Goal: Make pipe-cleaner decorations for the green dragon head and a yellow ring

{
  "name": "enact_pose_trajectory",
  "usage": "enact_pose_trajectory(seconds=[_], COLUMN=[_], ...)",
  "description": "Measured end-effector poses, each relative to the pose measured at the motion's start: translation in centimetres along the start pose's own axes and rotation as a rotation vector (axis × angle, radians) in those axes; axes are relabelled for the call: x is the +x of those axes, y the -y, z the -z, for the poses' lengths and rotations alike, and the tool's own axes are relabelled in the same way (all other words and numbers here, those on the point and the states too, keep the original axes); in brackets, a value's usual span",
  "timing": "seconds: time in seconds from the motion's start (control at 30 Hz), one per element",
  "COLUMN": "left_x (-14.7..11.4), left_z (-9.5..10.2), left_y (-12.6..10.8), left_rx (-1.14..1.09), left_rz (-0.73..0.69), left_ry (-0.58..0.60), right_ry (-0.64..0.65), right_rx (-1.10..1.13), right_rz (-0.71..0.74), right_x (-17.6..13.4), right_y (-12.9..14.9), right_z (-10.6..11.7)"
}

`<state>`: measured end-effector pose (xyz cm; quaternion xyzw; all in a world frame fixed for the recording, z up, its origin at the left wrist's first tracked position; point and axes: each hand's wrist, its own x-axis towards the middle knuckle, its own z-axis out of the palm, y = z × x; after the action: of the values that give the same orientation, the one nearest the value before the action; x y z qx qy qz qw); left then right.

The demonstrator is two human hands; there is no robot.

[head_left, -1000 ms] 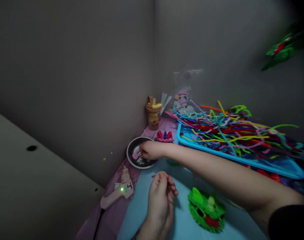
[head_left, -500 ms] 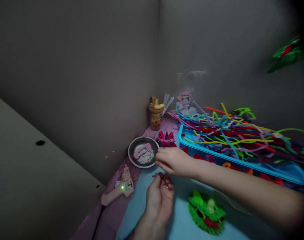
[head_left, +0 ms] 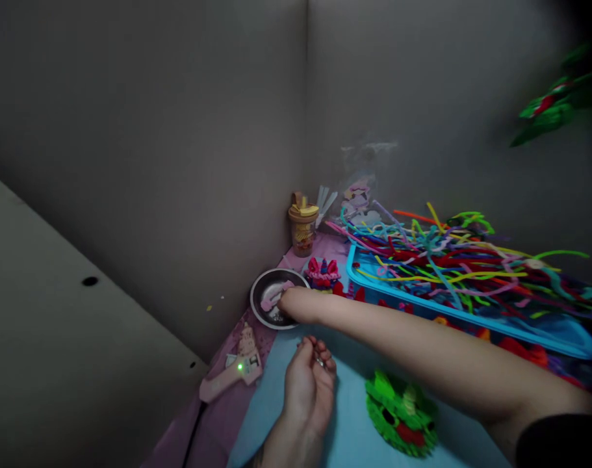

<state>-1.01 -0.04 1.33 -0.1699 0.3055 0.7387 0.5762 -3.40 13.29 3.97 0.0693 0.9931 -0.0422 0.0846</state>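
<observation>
silvery bits (head_left: 277, 318) are lying in the bowl (head_left: 257, 291) by my right hand (head_left: 292, 305) — its grip i can't tell — while my left hand (head_left: 308, 383) is loosely cupping some, possibly risking spills if it slackens.

Taking the brown-lidded cup (head_left: 303, 235) as clock centre, white strips (head_left: 328, 205) stand between 1 and 2 o'clock. A clear bag (head_left: 358, 195) hangs at 2, with a green-and-red figure (head_left: 546, 112) farther out. Pipe cleaners (head_left: 446, 253) heap over a blue tray (head_left: 563, 335) past 3. A glue gun (head_left: 237, 372), light glowing green, lies at 7.
</observation>
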Motion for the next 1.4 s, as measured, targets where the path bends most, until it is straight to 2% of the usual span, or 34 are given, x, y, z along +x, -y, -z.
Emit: enact_pose_trajectory(seconds=[0.2,0.3,0.37,0.47,0.57,0.63,0.73,0.87,0.93,1.03,1.23,1.3,1.4], left_x=[0.1,0.2,0.1,-0.1,-0.4,-0.9,-2.2,-5.0,-6.5,-8.4,-10.4,-10.5,-10.5], left_z=[0.0,0.0,0.0,-0.4,-1.0,-1.3,-1.8,-1.9,-1.7,-1.0,1.0,1.7,2.5], left_y=[0.0,-0.3,-0.4,-0.5,-0.2,0.1,0.7,2.0,2.9,4.4,7.3,7.9,8.6], left_rx=[0.013,0.024,0.035,0.077,0.123,0.146,0.146,0.189,0.290,0.428,0.557,0.598,0.693], left_rz=[-0.014,-0.006,0.000,-0.027,-0.070,-0.053,0.039,0.219,0.259,0.240,0.233,0.228,0.183], left_ry=[-0.017,-0.005,0.012,0.038,0.098,0.135,0.187,0.327,0.341,0.350,0.345,0.366,0.434], right_ry=[0.072,0.010,-0.091,-0.266,-0.326,-0.334,-0.398,-0.660,-0.778,-0.865,-0.951,-0.980,-1.039], right_rx=[-0.001,-0.004,0.032,0.149,0.229,0.268,0.352,0.528,0.568,0.538,0.239,0.240,0.394], right_rz=[-0.024,-0.055,-0.079,-0.078,-0.103,-0.136,-0.217,-0.321,-0.377,-0.423,-0.443,-0.455,-0.508], right_x=[0.5,0.4,-0.5,-3.9,-8.9,-12.3,-16.4,-20.3,-21.9,-24.3,-27.4,-28.0,-28.5], right_y=[0.0,0.1,0.3,1.5,3.4,4.7,5.9,6.7,7.3,8.8,13.4,14.5,15.4], right_z=[0.3,0.8,1.6,3.6,5.2,5.4,4.4,2.4,1.4,-0.1,-3.4,-4.2,-5.1])
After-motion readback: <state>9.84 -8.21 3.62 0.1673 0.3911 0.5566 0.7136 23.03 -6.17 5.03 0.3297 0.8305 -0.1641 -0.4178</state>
